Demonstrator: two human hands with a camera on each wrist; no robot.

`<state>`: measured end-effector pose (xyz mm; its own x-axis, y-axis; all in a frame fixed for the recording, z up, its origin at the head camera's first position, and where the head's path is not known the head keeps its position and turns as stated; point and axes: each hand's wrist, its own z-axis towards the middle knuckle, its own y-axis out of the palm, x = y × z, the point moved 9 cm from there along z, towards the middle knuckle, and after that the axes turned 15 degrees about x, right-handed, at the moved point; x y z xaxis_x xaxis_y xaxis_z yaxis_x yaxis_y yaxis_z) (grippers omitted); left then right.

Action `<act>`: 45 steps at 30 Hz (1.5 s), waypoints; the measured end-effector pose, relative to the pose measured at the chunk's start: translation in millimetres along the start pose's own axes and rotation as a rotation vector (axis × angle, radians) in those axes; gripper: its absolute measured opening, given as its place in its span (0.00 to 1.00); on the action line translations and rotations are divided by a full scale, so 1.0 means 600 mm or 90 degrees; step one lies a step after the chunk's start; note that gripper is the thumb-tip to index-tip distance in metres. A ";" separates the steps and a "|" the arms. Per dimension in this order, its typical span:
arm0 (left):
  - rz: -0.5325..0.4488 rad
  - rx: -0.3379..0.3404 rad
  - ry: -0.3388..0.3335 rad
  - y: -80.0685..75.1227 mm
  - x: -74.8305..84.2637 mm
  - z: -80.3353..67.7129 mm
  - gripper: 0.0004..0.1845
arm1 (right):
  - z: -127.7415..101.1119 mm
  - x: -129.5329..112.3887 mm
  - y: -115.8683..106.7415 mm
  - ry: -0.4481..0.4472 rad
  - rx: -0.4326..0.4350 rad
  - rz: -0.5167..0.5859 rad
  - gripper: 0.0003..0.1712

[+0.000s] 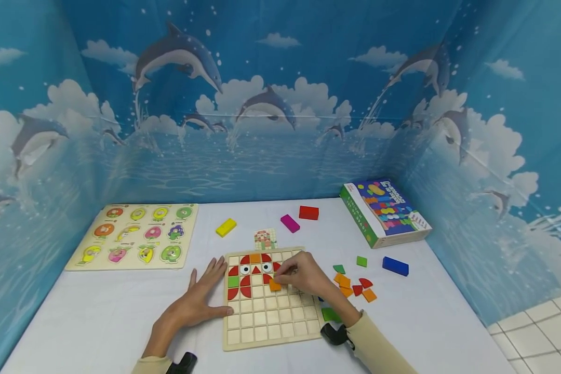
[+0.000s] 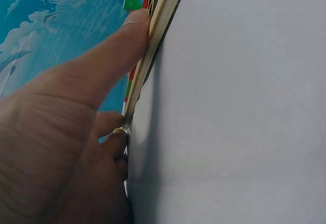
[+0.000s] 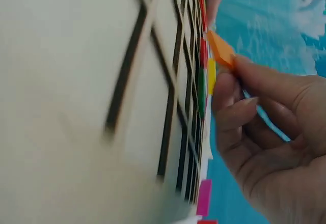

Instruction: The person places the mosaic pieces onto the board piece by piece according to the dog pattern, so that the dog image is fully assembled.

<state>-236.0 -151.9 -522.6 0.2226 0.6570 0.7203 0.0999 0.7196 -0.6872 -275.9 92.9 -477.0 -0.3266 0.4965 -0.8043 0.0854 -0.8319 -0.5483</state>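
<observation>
Dolphin-printed blue backdrop walls close in a white desk (image 1: 121, 311), and near the lower middle of the head view lies the wooden grid board (image 1: 271, 317). At the board's centre the right hand (image 1: 308, 278) pinches an orange tile (image 1: 275, 285) between thumb and fingertips, holding it just over a cell beneath the red-and-white face pattern already laid in the top rows. The right wrist view shows the same orange tile (image 3: 220, 50) tilted on edge rather than flat. The left hand (image 1: 201, 298) lies flat with straight fingers on the desk, its thumb (image 2: 102, 66) pressing the board's left edge.

Right of the board sits a loose heap of tiles (image 1: 352, 285), a blue block (image 1: 395, 266) beyond it, and a game box (image 1: 385, 210) toward the upper right. A pattern card (image 1: 265, 238) lies just above the board; a fruit peg puzzle (image 1: 135, 236) rests at the left.

Judging by the tilt, the tile could catch on a cell's rim and sit crooked, or nudge neighbouring pieces. If the left thumb eased, the board might slide.
</observation>
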 end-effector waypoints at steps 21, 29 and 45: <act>-0.001 -0.008 0.005 0.002 -0.004 -0.001 0.63 | 0.012 -0.057 0.080 -0.099 -0.066 -0.041 0.06; 0.007 -0.011 -0.003 0.003 -0.007 0.002 0.63 | 0.011 -0.054 0.083 -0.086 -0.082 -0.043 0.05; 0.002 -0.010 -0.011 0.003 -0.006 0.003 0.63 | 0.008 -0.029 0.016 -0.138 -0.122 -0.003 0.06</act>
<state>-238.2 -152.4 -526.1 0.2063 0.6633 0.7194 0.1142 0.7138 -0.6909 -273.8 75.3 -467.4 -0.5188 0.4193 -0.7450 0.2531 -0.7571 -0.6023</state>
